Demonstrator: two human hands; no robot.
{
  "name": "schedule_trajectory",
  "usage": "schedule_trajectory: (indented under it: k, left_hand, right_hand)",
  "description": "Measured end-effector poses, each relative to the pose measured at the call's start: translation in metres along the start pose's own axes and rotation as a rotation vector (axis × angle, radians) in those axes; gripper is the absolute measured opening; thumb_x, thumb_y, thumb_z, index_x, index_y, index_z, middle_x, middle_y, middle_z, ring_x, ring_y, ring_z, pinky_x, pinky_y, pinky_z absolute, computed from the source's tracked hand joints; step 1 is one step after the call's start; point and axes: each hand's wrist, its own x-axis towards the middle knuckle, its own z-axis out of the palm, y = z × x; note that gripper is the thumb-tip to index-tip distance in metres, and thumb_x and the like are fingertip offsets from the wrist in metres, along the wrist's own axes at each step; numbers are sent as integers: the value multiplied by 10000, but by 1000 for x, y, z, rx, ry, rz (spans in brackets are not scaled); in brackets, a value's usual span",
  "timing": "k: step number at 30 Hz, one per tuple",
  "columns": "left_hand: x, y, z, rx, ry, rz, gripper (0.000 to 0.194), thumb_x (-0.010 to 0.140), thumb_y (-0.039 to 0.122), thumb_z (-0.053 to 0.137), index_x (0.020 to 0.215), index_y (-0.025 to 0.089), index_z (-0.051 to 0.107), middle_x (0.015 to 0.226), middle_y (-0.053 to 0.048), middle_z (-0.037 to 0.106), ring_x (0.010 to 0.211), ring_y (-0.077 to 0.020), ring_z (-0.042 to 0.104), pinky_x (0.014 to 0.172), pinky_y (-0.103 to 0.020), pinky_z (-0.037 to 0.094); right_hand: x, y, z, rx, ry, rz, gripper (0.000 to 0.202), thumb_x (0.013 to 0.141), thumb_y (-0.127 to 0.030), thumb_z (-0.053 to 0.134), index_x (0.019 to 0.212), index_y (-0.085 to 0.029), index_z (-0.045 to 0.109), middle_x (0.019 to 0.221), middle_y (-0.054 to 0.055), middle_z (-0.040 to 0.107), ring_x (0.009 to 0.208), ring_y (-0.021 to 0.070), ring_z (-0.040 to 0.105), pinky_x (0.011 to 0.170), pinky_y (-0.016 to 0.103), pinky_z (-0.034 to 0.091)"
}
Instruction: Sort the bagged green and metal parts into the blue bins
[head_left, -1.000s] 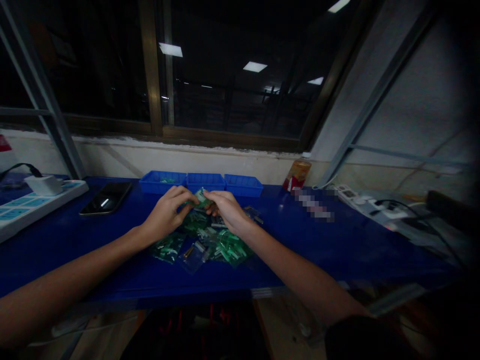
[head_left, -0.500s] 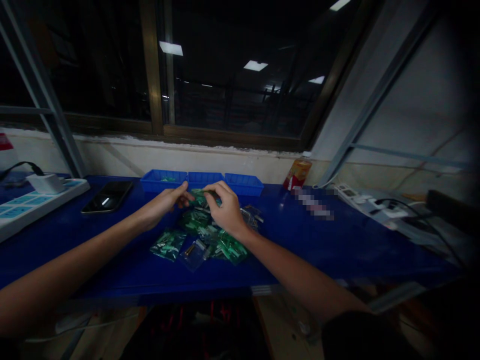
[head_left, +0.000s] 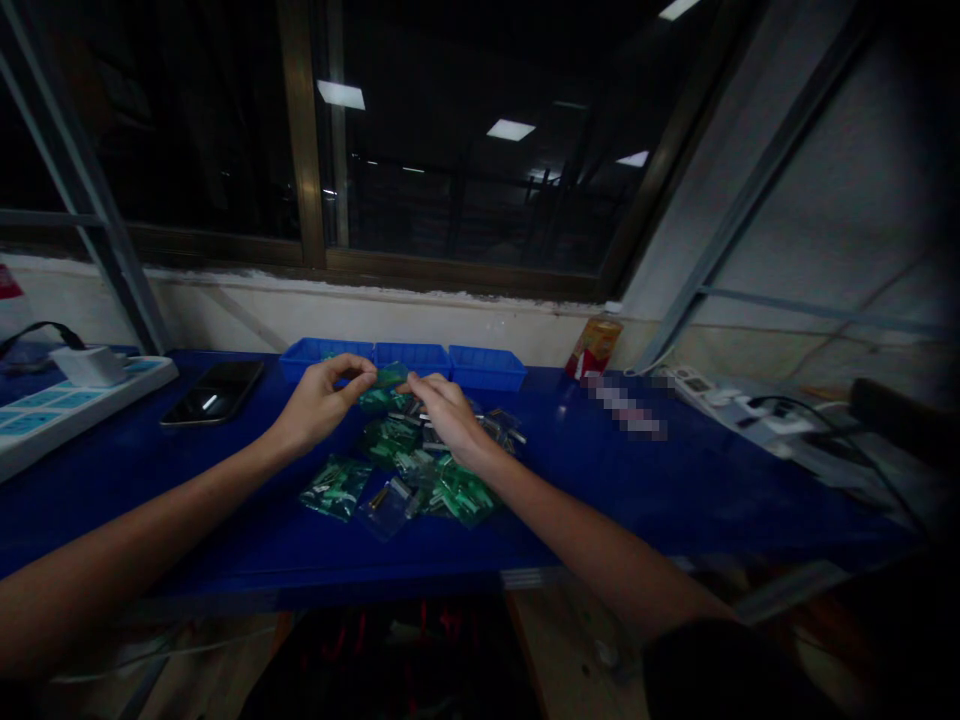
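A small green plastic bag [head_left: 391,375] is stretched between my two hands, above a heap of similar bags. My left hand [head_left: 324,397] pinches its left end between thumb and fingers. At its right end, my right hand [head_left: 450,415] pinches it with fingertips together. Under and in front of the hands lie several green bags [head_left: 461,492] of small parts. One green bag [head_left: 336,487] lies at the heap's front left, beside a clear bag [head_left: 387,507] with brass-coloured pieces. Three joined blue bins [head_left: 486,368] stand behind the hands; the left one holds something green.
A phone [head_left: 213,393] and a white power strip [head_left: 82,405] lie at the left of the blue table [head_left: 637,510]. An orange and red carton [head_left: 595,348] stands at the back right, near another strip with plugs [head_left: 772,422].
My left hand has closed from spread fingers onto the green bag's left end. My right hand's fingers have flattened and lowered slightly, and the bag is now stretched between both hands.
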Motion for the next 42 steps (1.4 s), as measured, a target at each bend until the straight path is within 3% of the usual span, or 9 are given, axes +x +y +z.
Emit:
schedule_trajectory:
  k: [3, 6, 10, 15, 19, 24, 31, 36, 42]
  left_hand:
    - [-3, 0, 1, 168, -58, 148, 164, 778, 311, 527, 809, 161, 587, 837, -33, 574, 806, -165, 529, 688, -266, 395]
    - [-4, -1, 3, 246, -114, 166, 188, 781, 330, 521, 823, 168, 607, 820, -32, 569, 767, -165, 526, 678, -276, 392]
    - [-3, -3, 4, 156, -191, -11, 283, 774, 413, 521, 850, 164, 630, 800, -32, 593, 725, -163, 518, 657, -274, 373]
    - [-1, -2, 3, -186, -202, -476, 530, 759, 611, 412, 819, 135, 638, 672, -20, 548, 535, -120, 446, 516, -252, 307]
    - [0, -3, 2, -357, -209, -591, 395, 702, 524, 559, 752, 134, 600, 672, -12, 547, 539, -105, 457, 529, -237, 329]
    - [2, -4, 1, -263, -73, -381, 262, 678, 402, 618, 758, 157, 571, 699, 2, 549, 618, -113, 495, 544, -217, 351]
    - [0, -5, -2, 178, 152, 129, 246, 793, 365, 509, 922, 160, 553, 818, -33, 592, 755, -159, 554, 645, -263, 427]
    - [-8, 1, 1, 325, 146, 396, 127, 822, 240, 493, 907, 169, 556, 854, -38, 599, 790, -150, 560, 689, -266, 444]
    - [-9, 1, -2, 449, 39, 639, 140, 830, 119, 450, 880, 173, 568, 894, -49, 576, 880, -162, 529, 795, -317, 417]
  right_hand:
    - [2, 1, 1, 271, -5, 262, 419, 741, -541, 473, 672, -152, 611, 675, 20, 551, 634, 128, 503, 574, 260, 372]
    - [4, 1, 0, 391, 16, 264, 303, 667, -460, 585, 642, -160, 551, 572, -32, 488, 517, 87, 448, 493, 218, 321]
    - [4, 3, -1, 264, 60, 57, 198, 693, -366, 572, 691, -168, 555, 556, -51, 460, 493, 80, 427, 490, 210, 331]
    - [-4, 2, -4, -193, 61, -369, 153, 787, -266, 513, 814, -177, 634, 638, -10, 512, 579, 103, 464, 570, 240, 370]
    - [-10, 0, -4, -367, -50, -580, 191, 808, -187, 483, 902, -219, 646, 760, 14, 521, 712, 122, 507, 666, 256, 409]
    - [-8, 3, -3, -414, -70, -571, 262, 743, -84, 471, 916, -211, 621, 879, 35, 482, 871, 148, 494, 779, 285, 412]
    - [-1, 5, 0, -112, -26, -288, 67, 731, -137, 487, 748, -172, 542, 745, 3, 525, 710, 124, 507, 647, 259, 390]
    - [-4, -4, 0, 391, -171, 73, 97, 625, -120, 537, 685, -175, 485, 621, -42, 495, 616, 103, 525, 553, 218, 347]
    - [-2, -17, -10, 677, -285, 306, 259, 696, -400, 581, 725, -143, 585, 650, 22, 599, 590, 117, 563, 536, 233, 390]
